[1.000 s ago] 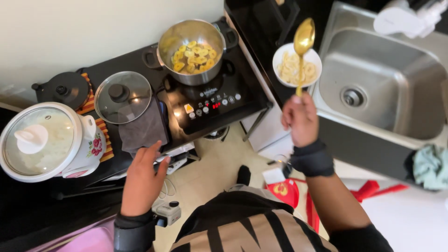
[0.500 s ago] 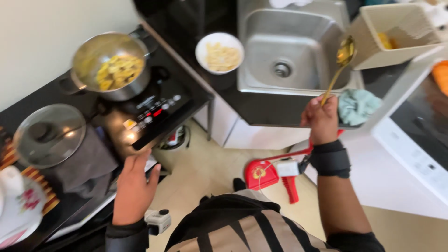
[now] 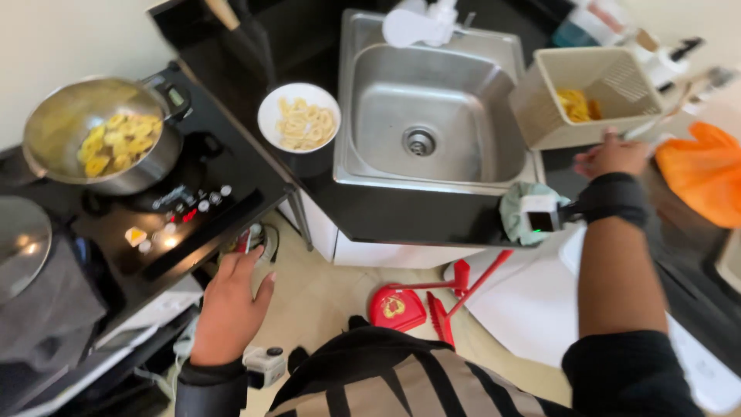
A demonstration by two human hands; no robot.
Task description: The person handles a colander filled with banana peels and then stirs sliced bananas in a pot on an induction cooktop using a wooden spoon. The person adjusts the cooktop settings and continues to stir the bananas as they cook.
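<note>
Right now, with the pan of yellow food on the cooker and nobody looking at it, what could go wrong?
The steel pan of yellow pieces sits on the lit black cooktop while the right hand reaches to the beige plastic basket by the sink, so the food might burn unwatched. The left hand hangs close to the cooktop's front edge and could brush something hot. The white bowl of pale rings stands near the counter edge and might get knocked.

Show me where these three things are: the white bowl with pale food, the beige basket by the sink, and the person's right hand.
white bowl (image 3: pixel 272 116): head view, on the bare left rim.
beige basket (image 3: pixel 544 127): head view, on its front wall.
right hand (image 3: pixel 614 157): head view, on the back of the hand.
</note>
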